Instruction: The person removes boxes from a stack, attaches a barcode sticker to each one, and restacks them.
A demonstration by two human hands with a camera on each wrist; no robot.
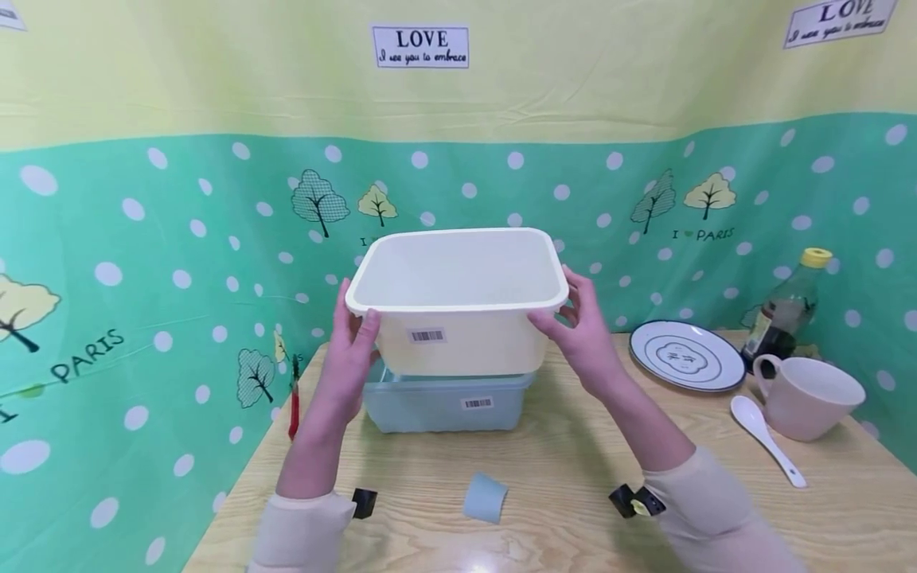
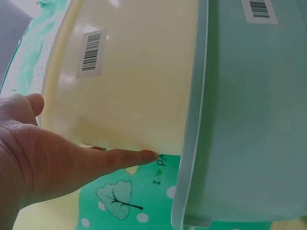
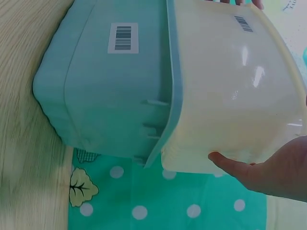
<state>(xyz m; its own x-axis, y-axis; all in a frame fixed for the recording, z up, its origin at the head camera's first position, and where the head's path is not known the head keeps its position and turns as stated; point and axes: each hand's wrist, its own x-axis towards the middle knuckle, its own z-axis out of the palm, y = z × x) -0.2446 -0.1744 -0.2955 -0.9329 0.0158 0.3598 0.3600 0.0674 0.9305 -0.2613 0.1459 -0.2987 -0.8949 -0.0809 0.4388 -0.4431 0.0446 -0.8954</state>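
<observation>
Wooden surface (image 1: 573, 477) against a polka-dot backdrop: cream tub (image 1: 458, 306) is being held between both hands, nested in blue tub (image 1: 444, 402), its long axis running left-right. Left hand (image 1: 347, 358) and right hand (image 1: 583, 334) are being pressed, fingers curled, under its short-end rims, equally near.

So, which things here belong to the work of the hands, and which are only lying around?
In use: cream tub, held by left hand and right hand; blue tub under it.

Lying about: plate, mug, spoon, bottle, small blue cup.
</observation>
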